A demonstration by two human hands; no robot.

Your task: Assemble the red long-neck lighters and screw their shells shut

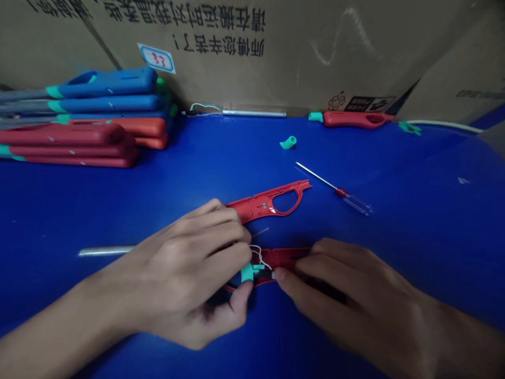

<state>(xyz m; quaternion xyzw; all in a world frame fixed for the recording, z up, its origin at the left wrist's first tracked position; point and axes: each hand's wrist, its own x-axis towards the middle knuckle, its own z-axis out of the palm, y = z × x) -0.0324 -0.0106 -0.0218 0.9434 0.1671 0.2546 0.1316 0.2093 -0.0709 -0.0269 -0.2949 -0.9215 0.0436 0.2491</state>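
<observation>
Hands [185, 268] [355, 295] covering red plastic casing [282, 258], teal tip [247, 272] partly hidden

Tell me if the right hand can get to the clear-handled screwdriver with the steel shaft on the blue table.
Probably yes. The right hand lies near the clear-handled screwdriver, with only blue tabletop between them. Its fingers are pinching a slim red plastic casing, so they would likely need to let go first.
</observation>
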